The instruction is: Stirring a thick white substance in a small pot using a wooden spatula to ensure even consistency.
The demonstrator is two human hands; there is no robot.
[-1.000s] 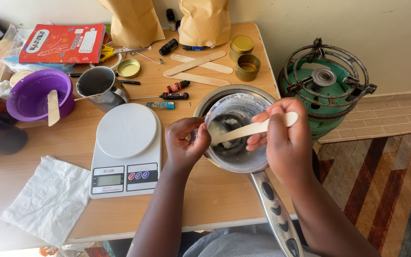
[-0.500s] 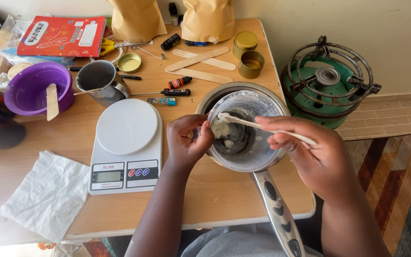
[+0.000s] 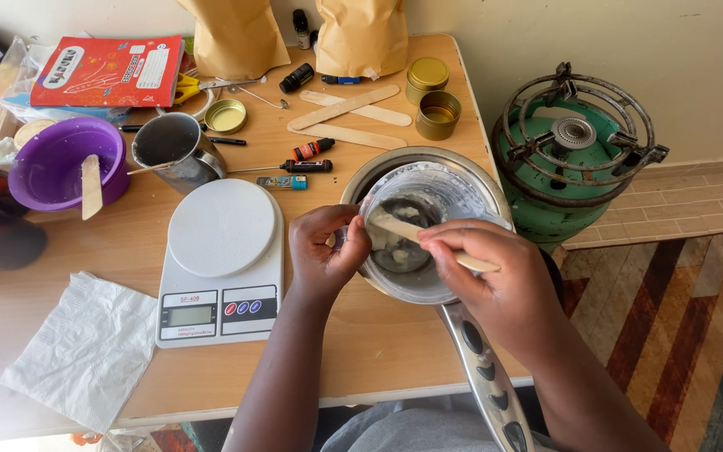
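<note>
A light wooden table (image 3: 211, 368) is seen filling the left and centre of the frame, and a green gas cylinder with a rusted metal burner ring (image 3: 575, 155) is noted at the right, beside the table's edge. A white digital kitchen scale (image 3: 221, 259) is placed at centre left, with a crumpled white paper napkin (image 3: 85, 351) at lower left. Two brown paper bags (image 3: 236, 33) are stood along the upper edge. A round metal pan with a long grey handle (image 3: 483, 377) is set at the centre right of the table, and a clear plastic cup smeared with white residue (image 3: 420, 226) is held inside it. The cup's left rim is gripped by the left hand (image 3: 324, 251), fingers curled closed on it. A flat pale wooden stirring stick (image 3: 403, 228) is pinched in the closed fingers of the right hand (image 3: 491, 280), its tip lying inside the cup. A purple plastic bowl (image 3: 60, 163) holding another flat stick is recorded at upper left, and a grey metal mug (image 3: 173, 151) just to its right. Three spare wooden sticks (image 3: 345, 109) and two small gold-coloured tins (image 3: 437, 105) are laid above the pan.
</note>
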